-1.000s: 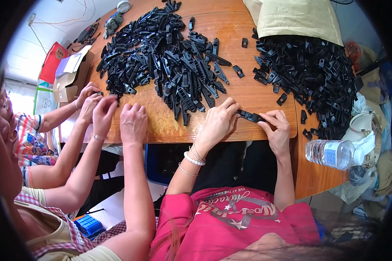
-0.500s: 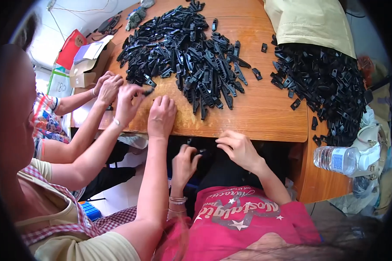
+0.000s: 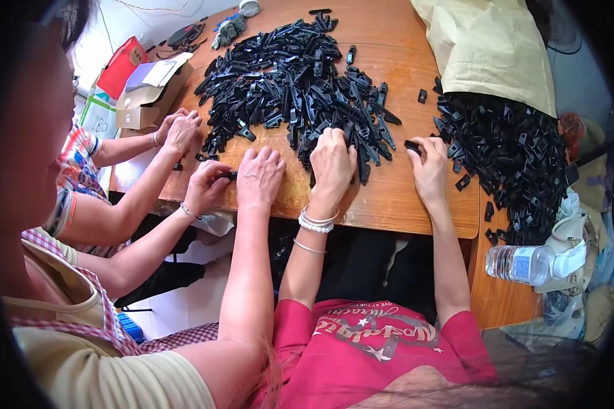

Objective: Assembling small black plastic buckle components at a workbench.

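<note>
Seen from above: round wooden table [image 3: 389,204] heaped with small black plastic parts. Large pile [image 3: 293,88] spread across the middle; second pile [image 3: 512,170] spilling from under a pale yellow bag [image 3: 491,48] at right. Left hand [image 3: 332,163], wrist ringed with pearl and thin bracelets, palm down at the near edge of the large pile, fingers [image 3: 338,140] curled narrowly into the parts and touching them; whether any single part is gripped, impossible to tell. Right hand [image 3: 430,167] just beside it on bare wood between the two piles, fingers pinched closed on one black part [image 3: 413,145], which juts out leftward from the fingertips, slightly above the tabletop. Both forearms rising from a red printed shirt [image 3: 382,347] at the lower edge. To the left, a co-worker's hands [image 3: 259,177] resting at the table's edge, one pinching a small black piece; farther left, another pair of hands [image 3: 181,129] close together at the pile's left fringe. Cardboard box [image 3: 150,102] with papers and a red packet [image 3: 119,65] beyond them. Clear water bottle [image 3: 525,262] lying on its side at the right, past the table's near right corner, well apart from both hands.
</note>
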Tool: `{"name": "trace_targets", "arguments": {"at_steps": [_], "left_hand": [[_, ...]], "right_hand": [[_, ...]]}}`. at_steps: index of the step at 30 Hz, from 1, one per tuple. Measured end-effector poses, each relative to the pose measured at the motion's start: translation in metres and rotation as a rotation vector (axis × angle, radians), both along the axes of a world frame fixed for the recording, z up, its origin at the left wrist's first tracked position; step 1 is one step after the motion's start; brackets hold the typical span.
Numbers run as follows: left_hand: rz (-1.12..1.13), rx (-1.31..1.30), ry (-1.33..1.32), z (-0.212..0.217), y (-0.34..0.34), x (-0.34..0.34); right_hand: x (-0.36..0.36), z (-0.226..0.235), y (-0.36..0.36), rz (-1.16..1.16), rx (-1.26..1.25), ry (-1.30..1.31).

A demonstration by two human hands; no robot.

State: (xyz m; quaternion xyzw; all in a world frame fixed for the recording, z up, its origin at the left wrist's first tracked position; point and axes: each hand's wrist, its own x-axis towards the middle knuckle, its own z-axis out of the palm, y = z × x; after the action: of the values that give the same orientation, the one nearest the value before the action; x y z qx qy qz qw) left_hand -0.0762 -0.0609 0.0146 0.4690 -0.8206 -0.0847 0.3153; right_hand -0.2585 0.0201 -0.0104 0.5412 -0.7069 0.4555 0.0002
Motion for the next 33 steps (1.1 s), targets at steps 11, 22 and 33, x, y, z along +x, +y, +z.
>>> {"name": "trace_targets", "arguments": {"at_steps": [11,22,33], "left_hand": [[-0.457,-0.178,-0.063,-0.017,0.111,0.003],[-0.522,0.285,0.289,-0.019,0.104,0.011],[-0.647,0.158,0.153,-0.025,0.089,0.005]], "right_hand": [[0.009,0.001,0.088,-0.003,0.134,-0.101],[0.006,0.021,0.093,0.224,0.121,-0.392],[0.003,0.024,0.127,0.205,0.169,-0.47]]}}
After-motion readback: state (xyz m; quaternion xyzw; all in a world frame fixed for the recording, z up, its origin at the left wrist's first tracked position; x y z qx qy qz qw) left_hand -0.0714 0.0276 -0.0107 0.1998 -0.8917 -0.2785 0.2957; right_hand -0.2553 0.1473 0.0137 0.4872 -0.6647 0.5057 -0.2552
